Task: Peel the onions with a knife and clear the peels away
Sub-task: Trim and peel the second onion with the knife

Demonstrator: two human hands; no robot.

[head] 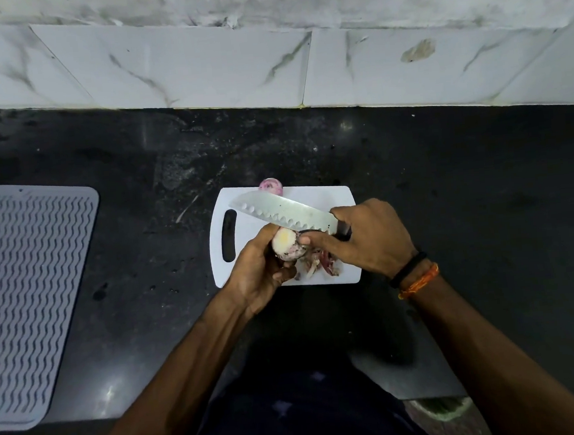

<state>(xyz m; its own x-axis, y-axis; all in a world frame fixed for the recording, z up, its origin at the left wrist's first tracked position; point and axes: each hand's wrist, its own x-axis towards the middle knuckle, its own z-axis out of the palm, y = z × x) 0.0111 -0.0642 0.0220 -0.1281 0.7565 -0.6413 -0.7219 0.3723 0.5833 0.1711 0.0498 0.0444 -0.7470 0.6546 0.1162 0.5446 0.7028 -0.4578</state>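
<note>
a grey ribbed mat point(27, 299) lies at the left on the black counter point(466, 203). a white cutting board point(332, 196) sits at centre, handle slot to the left. the left hand point(259, 274) is closed around a partly peeled onion point(289, 248) above the board. the knife point(278, 213) blade slants over that onion, tip to the left. a second peeled onion point(271, 186) rests at the board's far edge. loose peels point(320, 266) lie on the board's near side. the right hand point(369, 235) grips the knife handle, thumb touching the held onion.
</note>
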